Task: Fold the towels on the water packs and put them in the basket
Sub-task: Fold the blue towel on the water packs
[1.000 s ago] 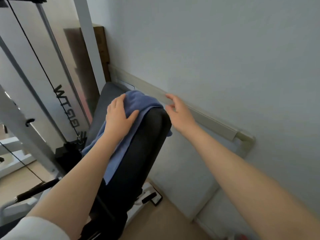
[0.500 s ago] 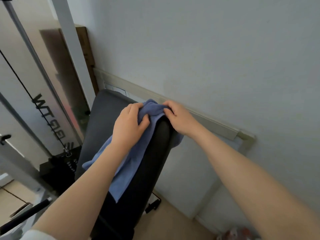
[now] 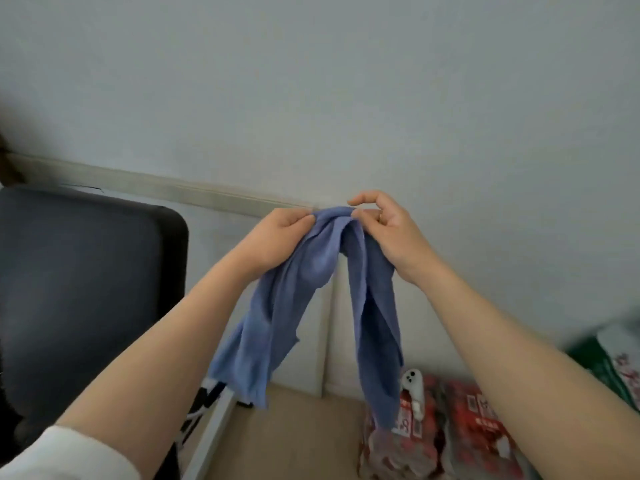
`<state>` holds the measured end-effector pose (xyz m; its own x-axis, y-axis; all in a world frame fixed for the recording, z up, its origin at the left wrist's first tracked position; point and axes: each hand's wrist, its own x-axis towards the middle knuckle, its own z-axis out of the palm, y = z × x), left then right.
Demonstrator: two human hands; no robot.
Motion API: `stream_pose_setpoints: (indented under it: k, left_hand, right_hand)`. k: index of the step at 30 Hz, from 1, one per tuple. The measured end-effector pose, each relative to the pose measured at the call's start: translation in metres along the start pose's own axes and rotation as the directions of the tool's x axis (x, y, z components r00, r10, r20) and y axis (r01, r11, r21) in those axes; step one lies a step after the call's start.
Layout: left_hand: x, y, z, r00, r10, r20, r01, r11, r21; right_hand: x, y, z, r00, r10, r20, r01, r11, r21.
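Note:
A blue towel (image 3: 311, 292) hangs in the air in front of the pale wall, bunched at the top and falling in two long folds. My left hand (image 3: 277, 240) pinches its upper edge on the left. My right hand (image 3: 388, 230) pinches the same bunched edge on the right, close beside the left. The right fold dangles down over the water packs (image 3: 485, 431), wrapped in red-printed plastic, on the floor at the lower right. No basket is in view.
A dark padded bench (image 3: 86, 289) fills the left side. A small white object (image 3: 412, 389) rests on the water packs. A green bag (image 3: 609, 362) sits at the right edge. A white frame bar (image 3: 211, 434) runs along the beige floor.
Both hands have lifted the towel off the bench top and carried it to the right; it now hangs free between them. The view has swung right, bringing the water packs into sight.

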<state>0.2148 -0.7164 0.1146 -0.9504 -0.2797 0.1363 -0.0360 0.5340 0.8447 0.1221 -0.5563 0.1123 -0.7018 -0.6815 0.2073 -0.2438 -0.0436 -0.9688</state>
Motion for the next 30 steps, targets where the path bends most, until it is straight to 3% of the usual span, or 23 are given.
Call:
stream_pose_setpoints:
  k: [3,5,7,9,12,16,19,23,26,30]
  left_hand:
    - [-0.007,0.023,0.058,0.979,-0.039,0.198,0.081,0.976,-0.204]
    - [-0.015,0.035,0.098,0.931,-0.027,0.365,0.129,0.957,-0.259]
    - [-0.025,0.045,0.137,0.841,-0.052,0.539,0.214,0.946,-0.244]
    - [-0.036,0.055,0.174,0.776,-0.066,0.627,0.275,0.930,-0.242]
    - [-0.051,0.074,0.221,0.790,-0.032,0.613,0.299,0.892,-0.339]
    - [-0.065,0.097,0.268,0.806,0.000,0.591,0.296,0.866,-0.404]
    - [-0.076,0.121,0.296,0.724,0.105,0.682,0.249,0.882,-0.400]
    - [-0.090,0.143,0.324,0.608,0.174,0.775,0.221,0.900,-0.376]
    - [-0.096,0.154,0.337,0.532,0.190,0.825,0.193,0.922,-0.336]
    - [-0.101,0.164,0.346,0.538,0.184,0.823,0.195,0.922,-0.333]
  right_hand:
    - [-0.060,0.004,-0.061,0.995,0.071,0.077,-0.065,0.995,-0.079]
    - [-0.098,0.011,-0.097,0.990,0.121,0.065,-0.100,0.959,-0.264]
    - [-0.131,0.023,-0.129,0.995,0.085,-0.049,-0.098,0.885,-0.455]
    - [-0.161,0.033,-0.153,0.980,0.010,-0.200,-0.124,0.814,-0.567]
    - [-0.202,0.048,-0.180,0.910,-0.024,-0.414,-0.270,0.724,-0.635]
    - [-0.256,0.045,-0.201,0.923,0.000,-0.386,-0.245,0.772,-0.587]
    - [-0.286,0.037,-0.211,0.947,-0.055,-0.315,-0.152,0.791,-0.592]
    - [-0.320,0.039,-0.234,0.958,0.023,-0.285,-0.183,0.816,-0.548]
    - [-0.335,0.046,-0.242,0.970,0.014,-0.244,-0.174,0.739,-0.651]
    - [-0.342,0.046,-0.242,0.928,-0.063,-0.366,-0.225,0.691,-0.687]
